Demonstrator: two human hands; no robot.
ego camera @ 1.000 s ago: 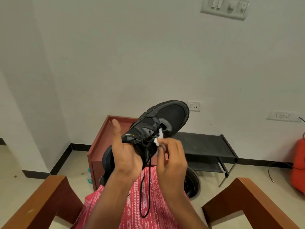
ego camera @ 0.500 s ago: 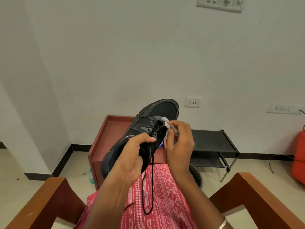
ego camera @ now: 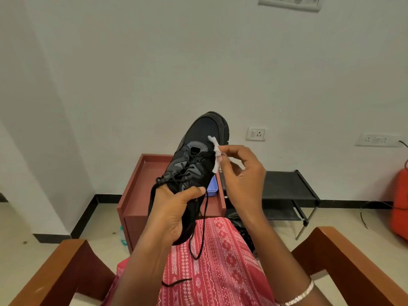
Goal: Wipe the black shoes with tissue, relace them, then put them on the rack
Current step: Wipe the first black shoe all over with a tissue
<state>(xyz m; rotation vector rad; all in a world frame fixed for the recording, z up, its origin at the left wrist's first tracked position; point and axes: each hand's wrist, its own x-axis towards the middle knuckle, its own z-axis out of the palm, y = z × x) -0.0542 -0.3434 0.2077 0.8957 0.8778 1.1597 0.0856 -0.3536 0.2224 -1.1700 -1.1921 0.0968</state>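
Observation:
A black shoe [ego camera: 198, 155] is held up in front of me, toe pointing away and up. My left hand [ego camera: 174, 208] grips its heel end, thumb across the side. Its black lace [ego camera: 199, 230] hangs loose down onto my lap. My right hand [ego camera: 240, 173] pinches a small white tissue [ego camera: 216, 153] against the shoe's right side near the lace eyelets. The black two-tier rack [ego camera: 287, 186] stands against the wall behind my right hand.
A red-brown low cabinet [ego camera: 136, 195] stands behind the shoe with a blue tray [ego camera: 212, 188] on top. Wooden chair arms [ego camera: 55, 272] flank my lap. An orange object [ego camera: 399, 206] sits at the far right by the wall.
The shoe has turned so its top and laces face me and risen. My left hand regripped the heel, and my right hand with the tissue shifted to the shoe's right side.

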